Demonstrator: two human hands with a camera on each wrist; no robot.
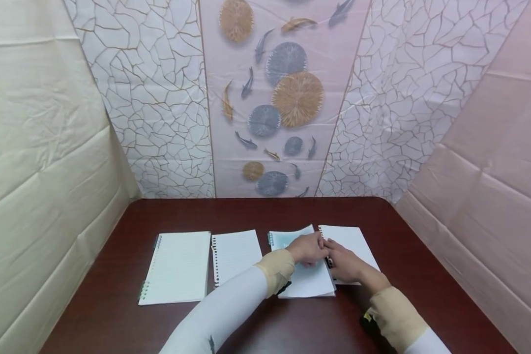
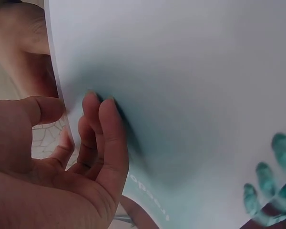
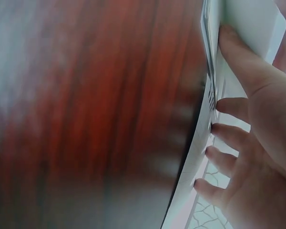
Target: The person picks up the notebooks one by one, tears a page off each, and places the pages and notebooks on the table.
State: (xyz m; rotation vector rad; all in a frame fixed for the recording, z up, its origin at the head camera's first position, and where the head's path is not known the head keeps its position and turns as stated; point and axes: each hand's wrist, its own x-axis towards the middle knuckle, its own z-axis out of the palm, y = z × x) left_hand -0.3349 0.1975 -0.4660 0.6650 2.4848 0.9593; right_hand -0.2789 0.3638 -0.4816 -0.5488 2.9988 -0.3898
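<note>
A ring-bound notebook (image 1: 305, 282) with teal rings (image 2: 282, 148) lies open at center right, its far corner raised. My left hand (image 1: 309, 248) is at its right edge. In the left wrist view, the left fingers (image 2: 113, 138) curl over the white page while the thumb meets the sheet edge; the hand pinches the page edge. Beside it, my right hand (image 1: 347, 263) lies over the right-hand white pad (image 1: 347, 238). In the right wrist view, its fingers (image 3: 231, 136) are extended, tips against the paper edges. The hands nearly meet and hide part of both edges.
Left of center lie loose hole-punched sheets (image 1: 236, 253), and farther left another ring-bound notebook (image 1: 179, 265). All rest on a dark red-brown table (image 1: 256, 324). A patterned curtain (image 1: 265, 147) hangs behind the far edge, with pale cloth walls (image 1: 48, 147) at both sides.
</note>
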